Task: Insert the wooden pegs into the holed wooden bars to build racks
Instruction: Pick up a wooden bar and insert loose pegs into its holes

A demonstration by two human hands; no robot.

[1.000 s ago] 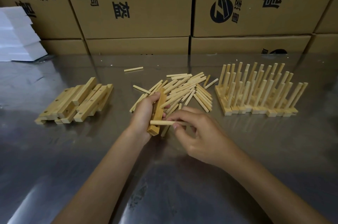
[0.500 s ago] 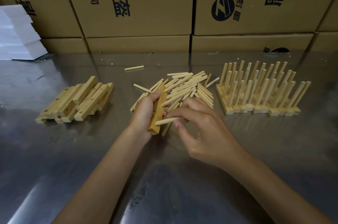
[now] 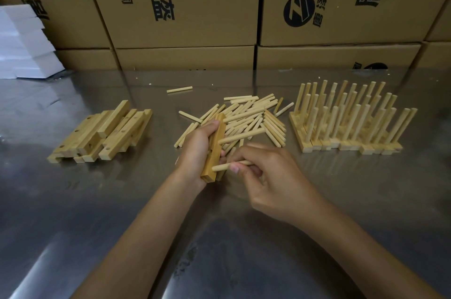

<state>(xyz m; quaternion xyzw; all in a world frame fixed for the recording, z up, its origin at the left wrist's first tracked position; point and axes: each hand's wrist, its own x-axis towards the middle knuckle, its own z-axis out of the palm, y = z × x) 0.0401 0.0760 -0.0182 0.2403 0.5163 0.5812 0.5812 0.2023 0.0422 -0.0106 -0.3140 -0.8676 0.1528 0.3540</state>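
Observation:
My left hand (image 3: 196,152) grips a holed wooden bar (image 3: 214,149), held on edge over the steel table. One peg (image 3: 241,136) sticks out of the bar's upper hole toward the right. My right hand (image 3: 271,181) pinches a second peg (image 3: 228,166) with its left end at the bar's lower part. Behind the hands lies a loose pile of pegs (image 3: 249,115). A stack of empty holed bars (image 3: 102,132) sits to the left. Several finished racks (image 3: 346,122) stand in a row to the right, pegs upright.
A steel table (image 3: 122,213) carries everything. One stray peg (image 3: 179,89) lies behind the pile. Cardboard boxes (image 3: 185,5) wall off the back edge. White foam blocks (image 3: 22,39) are stacked at the far left.
A peg that my right hand held at the bar now stands in its upper hole. My right hand has dropped lower and holds another peg at the bar's lower end.

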